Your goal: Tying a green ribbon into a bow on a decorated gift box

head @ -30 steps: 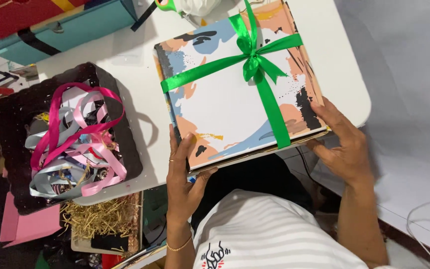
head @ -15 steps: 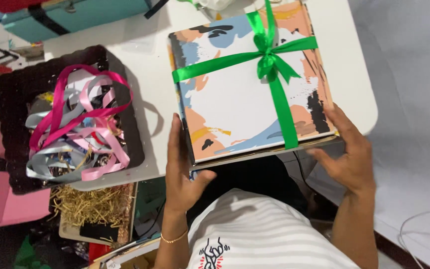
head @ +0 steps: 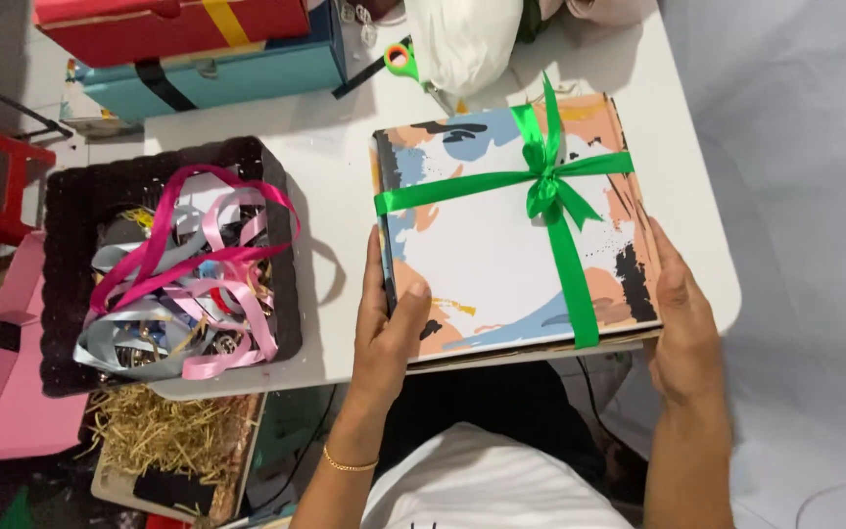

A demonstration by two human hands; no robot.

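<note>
Both hands are on the gift box (head: 501, 245), a flat one in abstract peach, blue, white and black paper, tied with a green ribbon (head: 550, 191) that crosses into a bow toward the far right. It lies on the white tabletop (head: 335, 186), with its near edge hanging a bit over the front. The left hand (head: 389, 328) clamps the near left corner, thumb on top and fingers tucked under where you can't see them. The right hand (head: 682, 333) lies flat along the right side near the front corner; its fingertips press the edge, but whether anything curls underneath is hard to tell. Left of the box sits a black basket (head: 61, 294) stuffed with pink, magenta and silvery ribbons (head: 188, 284), too tangled to count. At the far edge a teal box (head: 247, 73) with a red box (head: 129, 24) on top is cut off by the frame. A white bag (head: 462, 44) covers most of the scissors (head: 401, 59), only the orange and green handles poke out. Below the tabletop there's a tray of straw filler (head: 159, 436) and a pink box (head: 2, 392), both partly cropped.
</note>
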